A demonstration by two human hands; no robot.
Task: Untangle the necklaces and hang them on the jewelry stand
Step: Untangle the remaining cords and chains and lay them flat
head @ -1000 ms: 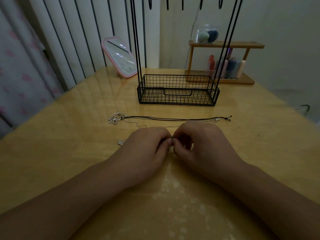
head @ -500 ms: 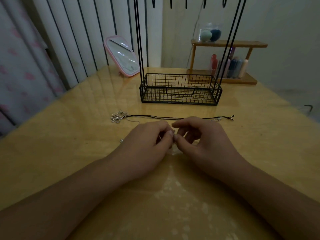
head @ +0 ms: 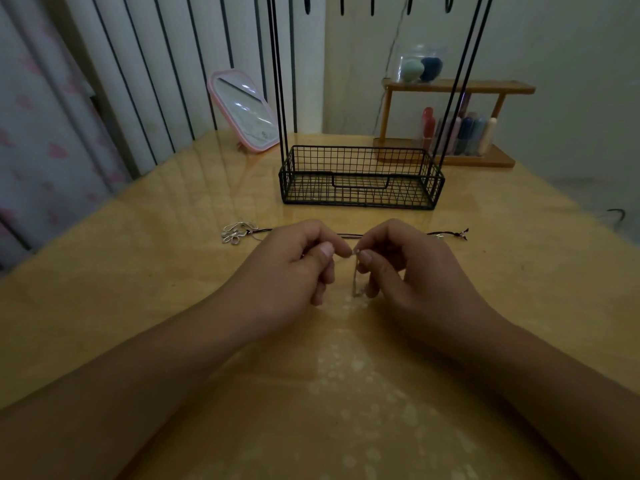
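Observation:
My left hand (head: 294, 268) and my right hand (head: 401, 268) are raised a little above the table, thumb and forefinger of each pinching a thin silver chain (head: 356, 278) whose loop hangs down between them. Behind the hands a black cord necklace (head: 446, 233) lies straight across the table, with a silver tangle (head: 237, 232) at its left end. The black wire jewelry stand (head: 360, 178) has a basket base and tall rods; its hooks show at the top edge.
A pink-framed mirror (head: 242, 109) leans at the back left. A wooden shelf (head: 450, 123) with bottles and a jar stands at the back right. The yellow table (head: 138, 271) is glossy, with pale spots near me.
Both hands have lifted off the table and drawn slightly apart, and the silver chain now hangs visibly between the fingertips. The view has tilted a little.

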